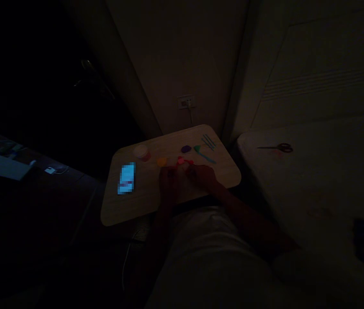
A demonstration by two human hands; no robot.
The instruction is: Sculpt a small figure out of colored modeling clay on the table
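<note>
Two hands of mine meet the near edge of the pale worktop, the left hand and the right hand a little apart, with a red piece just beyond and between their fingertips. It is too dark to tell whether either hand is closed on it or only touching it. The piece's long axis runs roughly across me, from my left fingertips towards my right; a blocky part sits near the middle, and a narrower strip points right, to my right hand. Just left of it lies an orange lump, and beyond it a purple lump. A green piece is at the far end of a blue stick, which slants down to the right, and some thin blue rods lie side by side near the far right corner. At the left stand a pale-topped tub and, nearer me, a glowing blue screen. The worktop has rounded corners and stands close to a wall with a socket and a plugged-in cable. On a separate pale surface to my right, scissors point left. The room is very dim, with a door handle faintly showing at the left.
</note>
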